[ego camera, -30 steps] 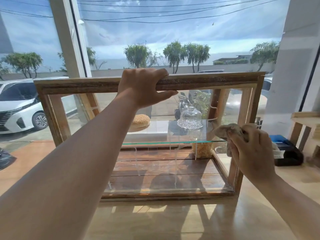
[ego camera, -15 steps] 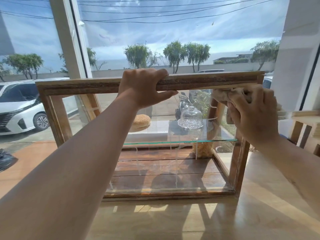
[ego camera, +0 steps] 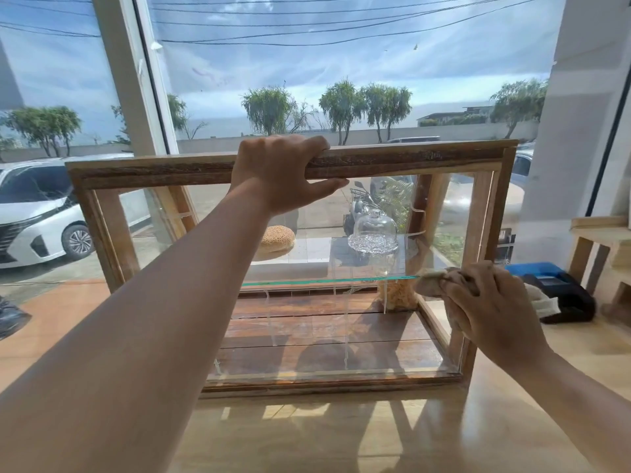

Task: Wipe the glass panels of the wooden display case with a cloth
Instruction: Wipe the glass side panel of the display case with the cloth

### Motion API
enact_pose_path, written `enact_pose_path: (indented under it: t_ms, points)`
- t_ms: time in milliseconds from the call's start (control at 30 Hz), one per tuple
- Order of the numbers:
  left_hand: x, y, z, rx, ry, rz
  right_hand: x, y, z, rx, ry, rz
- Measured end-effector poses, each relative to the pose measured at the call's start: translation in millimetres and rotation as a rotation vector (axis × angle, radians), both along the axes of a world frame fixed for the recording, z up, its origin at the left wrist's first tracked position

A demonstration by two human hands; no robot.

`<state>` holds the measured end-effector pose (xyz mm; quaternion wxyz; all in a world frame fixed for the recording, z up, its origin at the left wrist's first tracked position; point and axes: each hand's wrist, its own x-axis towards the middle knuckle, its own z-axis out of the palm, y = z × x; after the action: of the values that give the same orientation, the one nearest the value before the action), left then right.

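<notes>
A wooden display case (ego camera: 409, 160) with glass panels stands on a pale wooden counter (ego camera: 324, 435) in front of a large window. My left hand (ego camera: 283, 172) grips the middle of its top rail. My right hand (ego camera: 491, 302) presses a crumpled beige cloth (ego camera: 432, 283) against the glass near the case's right front post, at the height of the inner glass shelf (ego camera: 324, 280). Inside the case sit a round bun (ego camera: 277, 237), a glass dome (ego camera: 374, 233) and a jar of snacks (ego camera: 397, 297).
A blue and black device (ego camera: 560, 288) with a white cloth beside it lies on the counter right of the case. A wooden stand (ego camera: 594, 240) is at the far right. The window frame (ego camera: 136, 83) rises behind the case; a white car is parked outside.
My right hand with the cloth rose to the case's top right corner, then came back down to shelf height. The left hand stayed on the top rail.
</notes>
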<state>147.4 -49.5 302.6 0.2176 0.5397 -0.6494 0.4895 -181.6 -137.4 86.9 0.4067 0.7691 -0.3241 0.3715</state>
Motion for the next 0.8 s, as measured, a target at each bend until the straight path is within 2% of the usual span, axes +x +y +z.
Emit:
enact_pose_path:
  t_ms: [200,300,567,700,800]
  points:
    - [2,-2,0,-0.001,0.002,-0.015,16,-5,105,-0.206,-0.106,0.034]
    - [2,-3,-1,0.004,0.004,-0.01,25,-6,122,-0.213,-0.19,0.033]
    - [2,-2,0,0.002,0.029,0.005,26,5,13,0.012,-0.273,-0.003]
    - [0,-1,0,0.013,0.038,0.009,20,16,-34,0.081,-0.158,0.022]
    - [0,-1,0,0.012,0.033,0.006,13,15,-24,0.054,-0.095,0.041]
